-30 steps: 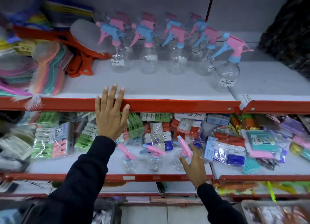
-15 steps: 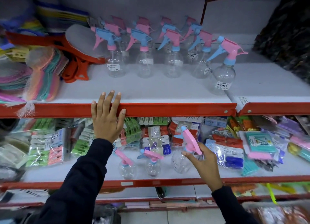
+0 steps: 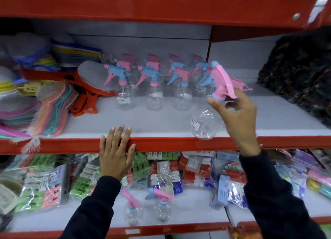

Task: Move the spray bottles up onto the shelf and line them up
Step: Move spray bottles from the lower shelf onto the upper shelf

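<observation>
My right hand point(image 3: 238, 117) grips a clear spray bottle point(image 3: 205, 125) by its pink trigger head, holding it tilted just above the front edge of the upper shelf point(image 3: 161, 144). Several clear spray bottles point(image 3: 154, 88) with pink and blue heads stand in rows at the back of that shelf. Two more spray bottles point(image 3: 133, 212) stand on the lower shelf point(image 3: 179, 228), the second bottle point(image 3: 162, 208) right beside the first. My left hand point(image 3: 115, 156) lies flat against the upper shelf's red front lip, fingers spread, holding nothing.
Netted bundles of colourful brushes point(image 3: 48, 110) and an orange-handled brush point(image 3: 86, 102) fill the upper shelf's left side. A dark bag point(image 3: 300, 74) sits at the far right. Packets of clothes pegs point(image 3: 86, 176) and other packaged goods crowd the back of the lower shelf.
My right hand has lifted a spray bottle from the lower shelf up to the upper shelf's front edge. The view has tilted upward. My left hand stays on the shelf lip.
</observation>
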